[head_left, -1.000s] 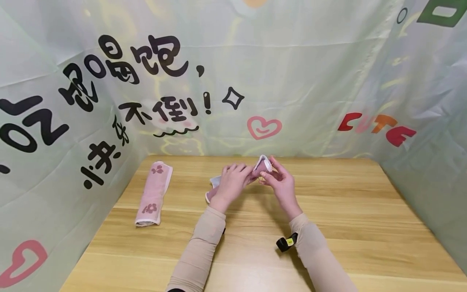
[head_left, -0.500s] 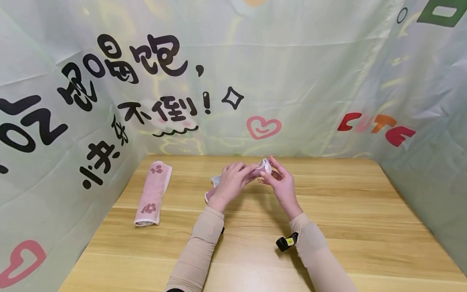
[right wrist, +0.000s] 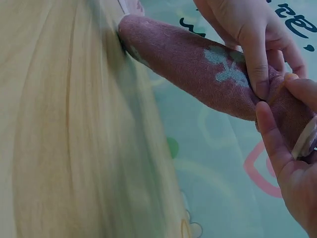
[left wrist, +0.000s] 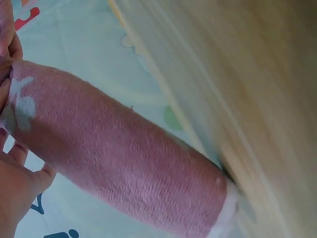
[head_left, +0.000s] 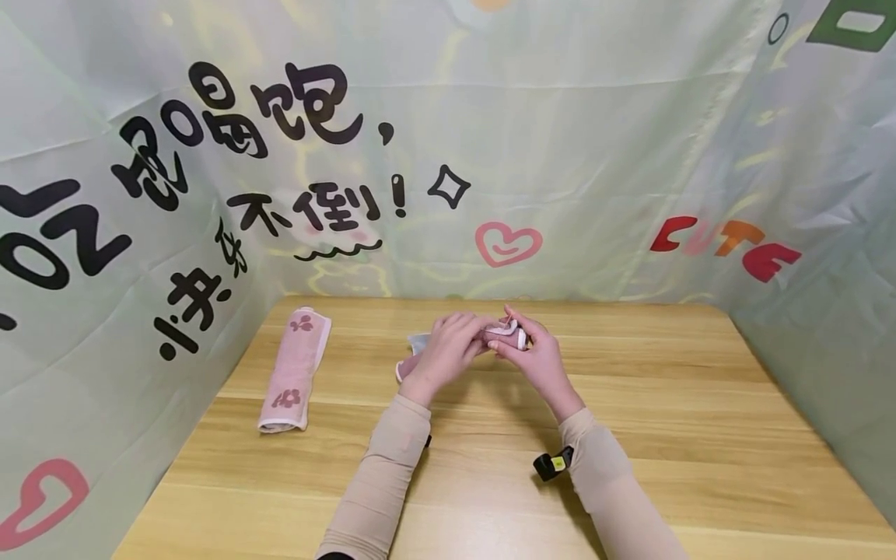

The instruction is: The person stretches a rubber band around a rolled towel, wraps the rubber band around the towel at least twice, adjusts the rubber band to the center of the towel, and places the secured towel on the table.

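A rolled pink towel (head_left: 509,337) with a white hem is held just above the table, its left end low. In the right wrist view pale flower patches show on the rolled towel (right wrist: 183,64). My left hand (head_left: 448,350) grips it near the middle, fingers over the top. My right hand (head_left: 544,362) pinches the right end between thumb and fingers, close beside the left hand. A thin orange band (right wrist: 278,93) crosses the towel between the two hands; how far round it goes is hidden.
A second pink towel (head_left: 294,369), folded lengthwise with darker flower prints, lies at the table's left. The wooden table (head_left: 672,435) ends at a pale printed cloth wall (head_left: 595,194) behind and on both sides. A black wrist camera (head_left: 551,464) sits by the right sleeve.
The towel's right end, upturned with its hem raised earlier, now lies lower and points right. My right fingers have shifted around it. The left hand has hardly moved.
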Available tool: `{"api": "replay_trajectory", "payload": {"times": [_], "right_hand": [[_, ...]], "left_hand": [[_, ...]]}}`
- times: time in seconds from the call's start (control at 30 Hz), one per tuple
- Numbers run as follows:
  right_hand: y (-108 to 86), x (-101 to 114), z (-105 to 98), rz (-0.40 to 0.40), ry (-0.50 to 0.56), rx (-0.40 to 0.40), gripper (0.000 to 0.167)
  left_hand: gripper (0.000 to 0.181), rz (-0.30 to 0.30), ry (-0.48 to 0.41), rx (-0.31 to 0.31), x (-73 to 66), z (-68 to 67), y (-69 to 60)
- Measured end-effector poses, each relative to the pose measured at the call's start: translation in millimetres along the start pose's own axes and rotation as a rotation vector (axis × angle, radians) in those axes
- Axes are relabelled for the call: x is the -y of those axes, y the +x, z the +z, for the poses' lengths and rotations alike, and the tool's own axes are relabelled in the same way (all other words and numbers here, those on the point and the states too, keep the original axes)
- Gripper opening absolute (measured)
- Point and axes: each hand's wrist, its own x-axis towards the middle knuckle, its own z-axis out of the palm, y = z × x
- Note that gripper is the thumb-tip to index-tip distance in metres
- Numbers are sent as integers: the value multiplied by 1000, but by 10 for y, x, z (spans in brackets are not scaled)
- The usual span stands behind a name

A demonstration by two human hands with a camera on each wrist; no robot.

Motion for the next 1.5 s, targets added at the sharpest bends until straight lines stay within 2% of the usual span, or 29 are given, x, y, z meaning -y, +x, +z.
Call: {"api": "replay_trajectory", "payload": {"times": [0.1,0.3,0.43,0.73,0.93,1.13,1.5], "right_hand": [[-3,15,-4,-10,-70,-4,67],[22,-12,13,-84,-239,-9,60],[29,-23,14,-80,-278,11,52],[11,16,-6,-44,-286,31,42],[6,23,-24,-85,-287,10,35],[9,-5,-45,-103,-243,-24,31],[15,-18,-114,-9,-123,-66,35]], "left_hand": [[35,-4,0,-32,-13,-6,4],[37,68,38,-80,-32,9,9],[36,78,41,-89,-28,21,7],[32,65,-5,-85,6,15,3],[32,41,-23,-71,10,2,12],[32,21,-54,-74,19,-14,17],[39,-67,-90,-20,19,-44,16]]}}
